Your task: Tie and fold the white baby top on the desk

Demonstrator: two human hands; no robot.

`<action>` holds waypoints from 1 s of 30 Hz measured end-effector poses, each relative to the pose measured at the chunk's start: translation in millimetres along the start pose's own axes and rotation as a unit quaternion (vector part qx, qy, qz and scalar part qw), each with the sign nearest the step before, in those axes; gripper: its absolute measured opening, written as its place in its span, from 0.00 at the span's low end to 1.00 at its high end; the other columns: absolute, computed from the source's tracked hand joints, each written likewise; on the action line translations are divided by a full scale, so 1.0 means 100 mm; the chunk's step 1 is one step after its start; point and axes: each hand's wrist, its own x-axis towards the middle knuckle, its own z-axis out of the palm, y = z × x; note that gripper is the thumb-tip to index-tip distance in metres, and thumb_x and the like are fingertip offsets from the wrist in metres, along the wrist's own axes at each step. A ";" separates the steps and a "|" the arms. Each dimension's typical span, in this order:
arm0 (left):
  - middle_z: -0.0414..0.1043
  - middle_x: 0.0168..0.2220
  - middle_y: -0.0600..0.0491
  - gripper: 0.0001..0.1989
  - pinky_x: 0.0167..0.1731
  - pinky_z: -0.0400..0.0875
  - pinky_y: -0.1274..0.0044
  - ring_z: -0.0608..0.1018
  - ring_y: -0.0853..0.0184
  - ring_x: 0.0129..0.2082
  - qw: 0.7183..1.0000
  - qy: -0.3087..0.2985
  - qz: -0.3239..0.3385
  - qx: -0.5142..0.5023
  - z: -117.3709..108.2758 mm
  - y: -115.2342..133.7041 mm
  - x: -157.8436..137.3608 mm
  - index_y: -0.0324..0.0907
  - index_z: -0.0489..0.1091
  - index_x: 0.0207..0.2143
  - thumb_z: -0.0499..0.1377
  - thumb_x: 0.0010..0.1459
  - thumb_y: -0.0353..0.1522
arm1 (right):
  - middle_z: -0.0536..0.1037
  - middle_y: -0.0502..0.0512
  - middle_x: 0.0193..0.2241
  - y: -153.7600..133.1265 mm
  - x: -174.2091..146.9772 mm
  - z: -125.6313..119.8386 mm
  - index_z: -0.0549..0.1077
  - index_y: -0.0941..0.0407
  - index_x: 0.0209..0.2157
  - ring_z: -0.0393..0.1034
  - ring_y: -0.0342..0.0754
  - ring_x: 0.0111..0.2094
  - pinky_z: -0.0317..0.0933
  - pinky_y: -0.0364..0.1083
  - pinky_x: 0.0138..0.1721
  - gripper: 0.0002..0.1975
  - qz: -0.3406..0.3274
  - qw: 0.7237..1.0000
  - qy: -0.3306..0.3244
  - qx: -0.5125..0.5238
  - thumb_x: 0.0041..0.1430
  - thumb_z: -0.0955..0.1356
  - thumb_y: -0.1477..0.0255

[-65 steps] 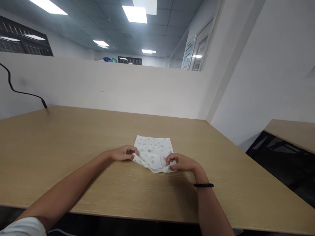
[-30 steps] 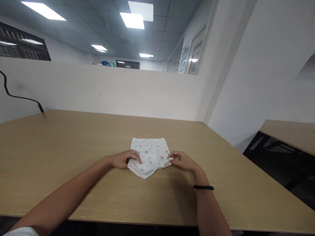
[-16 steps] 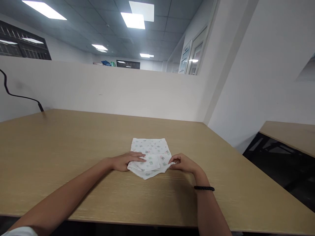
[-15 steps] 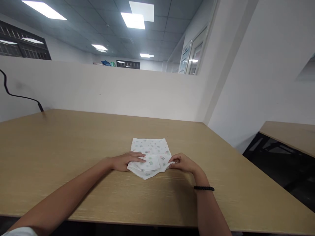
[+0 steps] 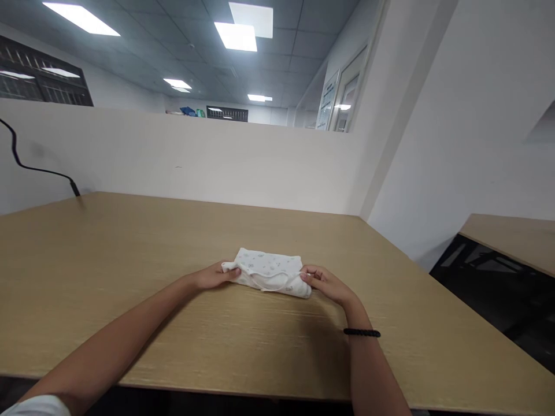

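Note:
A white cloth (image 5: 269, 267) with small printed figures lies on the wooden table, folded into a narrow bundle with loose edges along its near side. At its left end my left hand (image 5: 215, 275) is closed, pinching the fabric between thumb and fingers. My right hand (image 5: 323, 281) grips the right end in the same way, thumb on top near the folded edge. A black braided band (image 5: 362, 333) circles my right wrist. Whether the cloth is a garment or a plain piece of fabric I cannot tell.
The wooden table (image 5: 173, 231) reaches back to a low white partition (image 5: 243, 162). A black cable (image 5: 47, 172) ends at the table's far left corner. Another table (image 5: 511, 237) with a dark frame stands at the right beyond a gap.
The near part of the cloth has been folded away from me, so the cloth is now a shorter, narrower bundle. My left hand has gone from lying on it to pinching its left end.

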 end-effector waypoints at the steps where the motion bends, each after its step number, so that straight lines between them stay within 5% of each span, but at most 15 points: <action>1: 0.76 0.47 0.45 0.30 0.53 0.67 0.66 0.74 0.55 0.51 0.999 0.011 -0.010 -0.035 0.02 0.00 0.00 0.40 0.73 0.47 0.59 0.53 0.55 | 0.67 0.49 0.27 0.00 0.00 0.01 0.69 0.57 0.30 0.60 0.43 0.30 0.55 0.42 0.32 0.25 0.009 1.000 -0.001 0.019 0.51 0.70 0.47; 7: 0.74 0.49 0.41 0.37 0.49 0.71 0.66 0.74 0.54 0.51 0.972 0.081 -0.050 -0.213 0.19 0.01 0.05 0.39 0.65 0.55 0.63 0.50 0.53 | 0.66 0.47 0.25 0.13 0.11 0.09 0.66 0.55 0.29 0.60 0.42 0.26 0.56 0.41 0.28 0.25 0.040 0.983 0.074 0.163 0.47 0.72 0.48; 12: 0.72 0.51 0.38 0.35 0.45 0.73 0.69 0.76 0.54 0.49 0.960 0.103 -0.095 -0.243 0.26 -0.01 0.12 0.37 0.68 0.51 0.64 0.49 0.52 | 0.69 0.48 0.24 0.33 0.20 0.08 0.68 0.56 0.30 0.61 0.41 0.24 0.56 0.40 0.26 0.22 0.115 0.972 0.131 0.160 0.47 0.72 0.52; 21: 0.76 0.44 0.44 0.26 0.29 0.69 0.77 0.78 0.60 0.38 0.973 0.101 -0.149 -0.141 0.12 -0.05 0.12 0.37 0.71 0.45 0.68 0.43 0.36 | 0.69 0.49 0.21 0.57 0.30 0.11 0.66 0.56 0.27 0.62 0.44 0.24 0.54 0.41 0.23 0.20 0.085 0.972 0.216 0.034 0.48 0.69 0.53; 26: 0.76 0.40 0.45 0.27 0.31 0.69 0.75 0.77 0.59 0.37 0.981 0.167 -0.065 -0.079 0.17 -0.12 0.14 0.37 0.68 0.46 0.64 0.48 0.44 | 0.70 0.51 0.20 0.59 0.31 0.05 0.66 0.55 0.24 0.64 0.46 0.24 0.54 0.42 0.23 0.16 0.090 0.958 0.256 -0.089 0.53 0.65 0.57; 30: 0.73 0.29 0.52 0.22 0.24 0.63 0.79 0.75 0.64 0.27 0.975 0.213 -0.057 0.034 0.21 -0.18 0.16 0.40 0.65 0.44 0.59 0.54 0.46 | 0.73 0.54 0.23 0.61 0.33 -0.01 0.68 0.55 0.24 0.67 0.49 0.30 0.57 0.44 0.28 0.12 0.080 0.934 0.280 -0.207 0.56 0.63 0.64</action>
